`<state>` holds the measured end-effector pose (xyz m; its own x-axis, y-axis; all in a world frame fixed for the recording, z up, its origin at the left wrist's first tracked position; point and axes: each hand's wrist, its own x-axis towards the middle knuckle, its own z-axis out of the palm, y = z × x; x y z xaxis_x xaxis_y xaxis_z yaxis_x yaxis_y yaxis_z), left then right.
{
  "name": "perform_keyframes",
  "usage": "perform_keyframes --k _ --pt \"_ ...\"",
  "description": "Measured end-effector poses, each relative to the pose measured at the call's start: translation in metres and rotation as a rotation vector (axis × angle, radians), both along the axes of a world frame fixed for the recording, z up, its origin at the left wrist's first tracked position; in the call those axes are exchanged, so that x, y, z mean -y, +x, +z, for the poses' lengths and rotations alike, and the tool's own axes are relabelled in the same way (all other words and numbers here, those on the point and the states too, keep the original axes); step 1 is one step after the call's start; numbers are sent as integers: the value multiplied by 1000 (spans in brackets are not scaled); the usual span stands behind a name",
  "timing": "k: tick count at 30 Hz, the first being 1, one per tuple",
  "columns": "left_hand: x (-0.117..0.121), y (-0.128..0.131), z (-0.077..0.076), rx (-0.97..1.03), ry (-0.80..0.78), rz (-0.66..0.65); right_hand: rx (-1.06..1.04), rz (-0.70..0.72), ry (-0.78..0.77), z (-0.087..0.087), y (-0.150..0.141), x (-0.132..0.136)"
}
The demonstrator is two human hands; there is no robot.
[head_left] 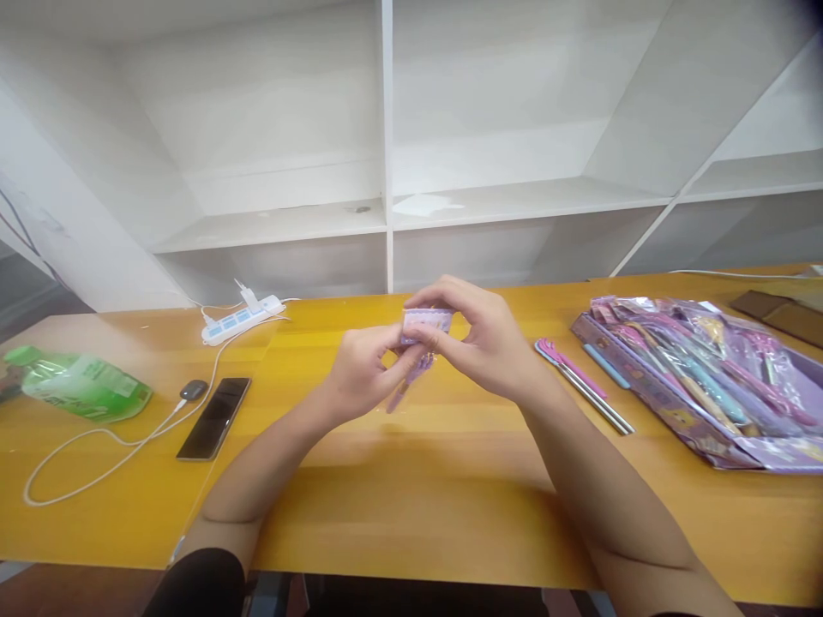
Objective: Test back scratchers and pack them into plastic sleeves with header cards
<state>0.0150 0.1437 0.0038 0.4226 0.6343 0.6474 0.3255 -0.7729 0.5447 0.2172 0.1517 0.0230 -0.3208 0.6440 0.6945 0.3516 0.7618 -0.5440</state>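
Above the middle of the table, both hands are closed on a small purple-and-white printed packet [427, 320]. My right hand [483, 336] pinches its upper part between thumb and fingers. My left hand [366, 370] grips it from the other side, with the thumb pointing up toward it. A thin, patterned lower part hangs beneath the fingers, slightly blurred. What lies inside the packet is hidden by the hands. To the right of my right hand, pink and blue utensils with metal shafts [588, 386] lie side by side on the table.
A purple printed box [669, 411] with several wrapped utensils stands at the right. On the left are a green-capped bottle [87, 386] on its side, a phone [214, 418], a white cable, a small black device [193, 391] and a power strip [243, 321]. White shelving rises behind the table.
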Motion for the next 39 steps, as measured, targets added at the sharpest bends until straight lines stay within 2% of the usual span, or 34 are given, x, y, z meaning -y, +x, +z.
perform_keyframes --k 10,18,30,34,39 --pt "-7 2 -12 -37 -97 -84 13 105 -138 0 2 -2" --pt "-10 1 -7 -36 -134 -84 12 115 -196 7 11 2" --pt "-15 -5 -3 59 -142 -83 109 131 -161 23 39 5" --pt "-16 -9 -1 168 -273 -76 91 63 -109 28 49 5" --pt "-15 -10 -1 298 -459 -88 90 31 -162 23 41 5"
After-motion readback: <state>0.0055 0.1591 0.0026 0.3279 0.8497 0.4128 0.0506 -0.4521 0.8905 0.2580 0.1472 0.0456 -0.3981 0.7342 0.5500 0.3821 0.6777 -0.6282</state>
